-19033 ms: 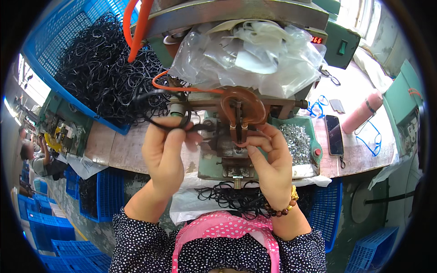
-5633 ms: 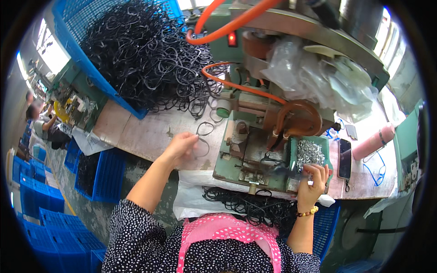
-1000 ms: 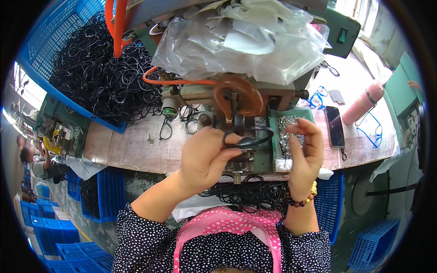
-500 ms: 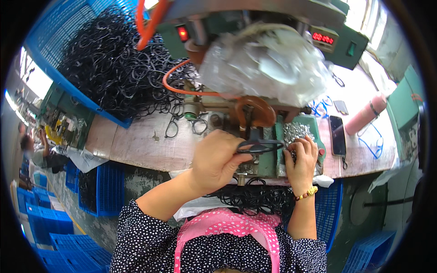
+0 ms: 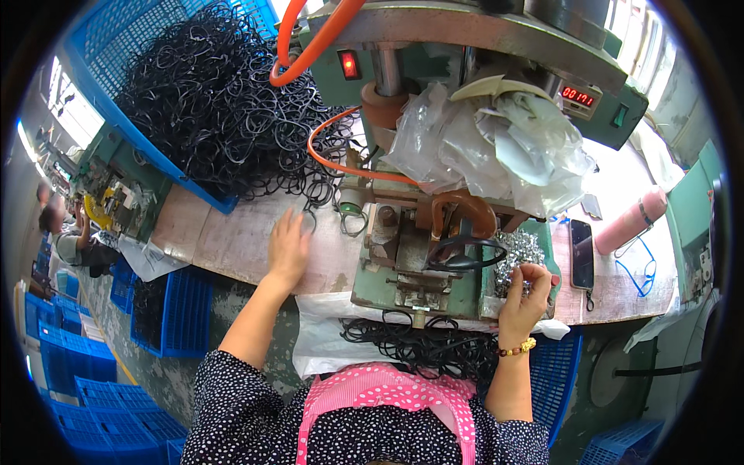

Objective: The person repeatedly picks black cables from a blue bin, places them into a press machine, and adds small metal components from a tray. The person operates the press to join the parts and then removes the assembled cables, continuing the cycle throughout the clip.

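My left hand [image 5: 288, 246] lies flat and open on the wooden bench, fingertips reaching toward loose black rings [image 5: 314, 203] spilling from the big pile of black rubber rings [image 5: 209, 101] in a blue crate. My right hand [image 5: 527, 293] is pinched over a tray of small shiny metal clips [image 5: 521, 252] beside the green press machine [image 5: 418, 263]; whether it holds a clip is unclear. A black ring [image 5: 463, 253] sits on the machine's fixture under the copper-coloured head [image 5: 463, 213].
Finished black rings [image 5: 422, 345] heap on white plastic at the bench's front edge. A phone [image 5: 581, 253] and pink bottle [image 5: 629, 221] lie right. Clear plastic bags [image 5: 496, 143] and orange hoses [image 5: 341, 163] hang off the machine. Blue crates [image 5: 163, 310] stand below; another person [image 5: 66, 232] is far left.
My left hand has let go of the black ring at the fixture and moved left onto the bench near the loose rings. My right hand stays at the clip tray.
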A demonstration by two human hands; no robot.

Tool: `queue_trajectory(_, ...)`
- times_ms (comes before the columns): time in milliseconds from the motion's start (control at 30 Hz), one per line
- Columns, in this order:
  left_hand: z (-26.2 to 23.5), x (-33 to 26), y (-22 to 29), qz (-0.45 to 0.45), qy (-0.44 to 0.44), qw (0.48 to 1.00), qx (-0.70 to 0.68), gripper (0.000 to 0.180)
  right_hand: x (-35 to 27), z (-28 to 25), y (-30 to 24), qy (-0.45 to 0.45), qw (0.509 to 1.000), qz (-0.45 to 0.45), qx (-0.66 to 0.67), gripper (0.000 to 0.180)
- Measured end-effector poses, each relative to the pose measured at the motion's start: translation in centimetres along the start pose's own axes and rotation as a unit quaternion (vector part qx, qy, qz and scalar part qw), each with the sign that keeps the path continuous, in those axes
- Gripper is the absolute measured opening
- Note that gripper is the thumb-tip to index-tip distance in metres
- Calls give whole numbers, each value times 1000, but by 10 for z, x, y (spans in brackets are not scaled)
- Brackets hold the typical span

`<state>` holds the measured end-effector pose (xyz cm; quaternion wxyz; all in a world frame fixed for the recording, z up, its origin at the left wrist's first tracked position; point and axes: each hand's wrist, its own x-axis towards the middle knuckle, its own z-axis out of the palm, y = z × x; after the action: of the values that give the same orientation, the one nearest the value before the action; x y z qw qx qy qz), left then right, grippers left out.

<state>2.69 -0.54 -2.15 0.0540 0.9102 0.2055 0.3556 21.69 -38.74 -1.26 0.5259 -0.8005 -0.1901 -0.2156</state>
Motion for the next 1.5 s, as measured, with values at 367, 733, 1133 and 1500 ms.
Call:
queue_trajectory(367, -56, -34, 35, -111, -130, 977, -126, 17, 7, -6, -9, -34, 994, -105, -20, 11)
queue_trajectory(733, -26, 6, 62, -271, 7, 863, -426, 10, 5, -9, -10, -23, 993, -112, -41, 13)
queue_trajectory(1133, -38, 1, 71, -277, 2, 871, -406, 31, 15, -12, -47, -40, 982, 24, 181, 18)
queue_trajectory(1500, -110, 67, 178, -63, 63, 804, -588, 19, 17, 30, -127, -173, 902, 76, 388, 42)
